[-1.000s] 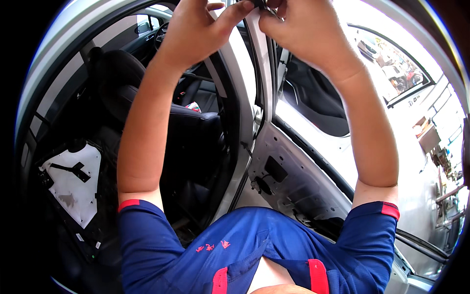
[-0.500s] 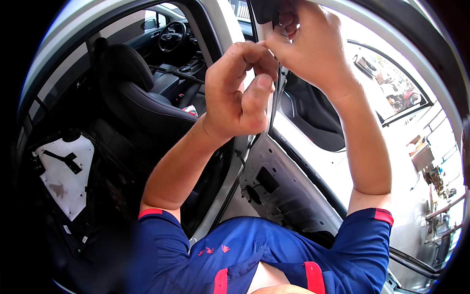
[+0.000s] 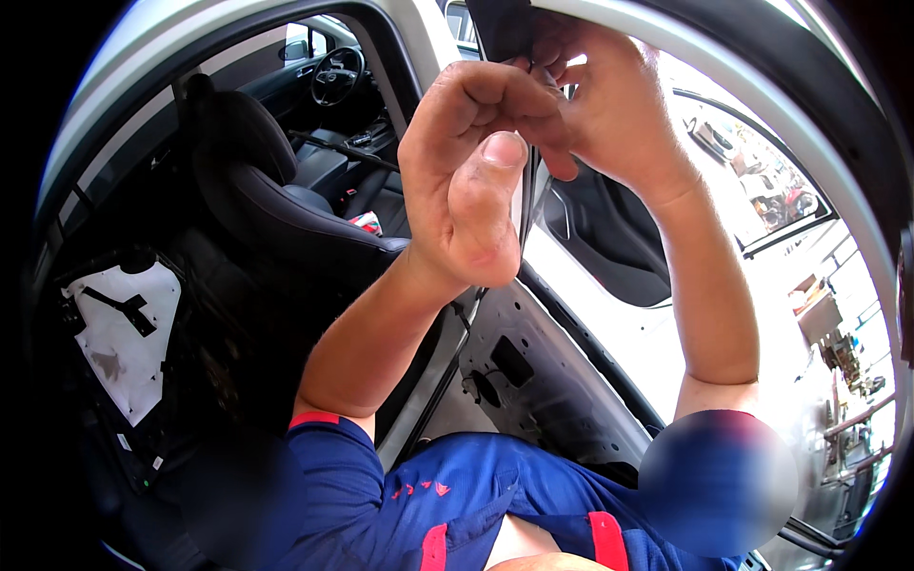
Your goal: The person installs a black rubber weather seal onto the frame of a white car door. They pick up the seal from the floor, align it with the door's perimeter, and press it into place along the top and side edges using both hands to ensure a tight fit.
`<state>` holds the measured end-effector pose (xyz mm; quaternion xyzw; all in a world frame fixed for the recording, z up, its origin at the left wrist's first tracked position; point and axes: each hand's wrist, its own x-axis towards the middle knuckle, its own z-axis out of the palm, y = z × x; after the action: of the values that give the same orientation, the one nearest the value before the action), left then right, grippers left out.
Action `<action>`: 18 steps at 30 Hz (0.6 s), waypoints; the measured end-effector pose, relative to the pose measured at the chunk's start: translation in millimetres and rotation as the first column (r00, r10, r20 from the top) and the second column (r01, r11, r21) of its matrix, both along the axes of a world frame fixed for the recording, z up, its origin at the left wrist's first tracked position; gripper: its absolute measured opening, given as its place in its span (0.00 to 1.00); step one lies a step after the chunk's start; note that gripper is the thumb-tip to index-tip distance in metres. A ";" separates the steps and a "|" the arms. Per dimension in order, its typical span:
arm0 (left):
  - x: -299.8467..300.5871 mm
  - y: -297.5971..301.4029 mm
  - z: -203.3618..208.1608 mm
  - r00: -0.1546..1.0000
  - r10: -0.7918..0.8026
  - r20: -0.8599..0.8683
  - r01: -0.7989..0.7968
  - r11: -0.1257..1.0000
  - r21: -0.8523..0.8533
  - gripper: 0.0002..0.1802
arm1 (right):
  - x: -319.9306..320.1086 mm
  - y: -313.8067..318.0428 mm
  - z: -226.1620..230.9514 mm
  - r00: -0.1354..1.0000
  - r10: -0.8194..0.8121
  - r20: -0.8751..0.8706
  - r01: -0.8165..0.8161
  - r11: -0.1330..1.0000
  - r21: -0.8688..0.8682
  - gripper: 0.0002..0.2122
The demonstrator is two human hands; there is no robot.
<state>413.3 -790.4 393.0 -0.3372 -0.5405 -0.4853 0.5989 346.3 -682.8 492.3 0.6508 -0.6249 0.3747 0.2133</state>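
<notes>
Both my hands are raised at the window frame of an opened white car door (image 3: pixel 562 381), whose lower inner side is bare metal with holes. My left hand (image 3: pixel 476 162) is turned palm toward me, its fingers bent and reaching past the frame edge to the right hand. Its thumb stands apart, and nothing shows in the palm. Higher up, my right hand (image 3: pixel 614 109) has its fingertips pinched beside a dark corner piece (image 3: pixel 503 33) at the top of the frame. What lies between those fingertips is hidden.
To the left, the car's cabin holds a black seat (image 3: pixel 248 162) and a steering wheel (image 3: pixel 337 76). A white-backed panel with black edges (image 3: pixel 133 347) lies inside. Another open door (image 3: pixel 609 233) stands ahead. Shelving with assorted items (image 3: pixel 843 352) is far right.
My left hand has shifted up and right, its fingers reaching farther across to the right hand. The right hand has dropped slightly, still pinched by the dark corner.
</notes>
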 end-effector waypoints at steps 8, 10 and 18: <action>-3.5 -12.0 0.4 1.000 0.003 0.016 -0.003 1.000 0.017 0.20 | -38.3 -10.7 -2.6 0.994 0.110 -0.023 -0.107 0.989 0.097 0.16; -5.6 -9.5 -1.3 0.999 0.038 0.017 -0.039 0.999 0.004 0.19 | -38.9 -9.6 -5.5 0.993 0.111 0.031 -0.114 0.986 0.119 0.14; -9.0 -9.8 -3.4 0.987 0.161 0.008 -0.160 0.986 -0.049 0.16 | -28.2 4.5 1.1 0.952 0.150 0.267 -0.194 0.970 0.148 0.12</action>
<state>404.3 -800.2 389.7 -0.3042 -0.5810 -0.4242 0.6245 318.0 -678.2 493.5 0.6656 -0.6179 0.4165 0.0405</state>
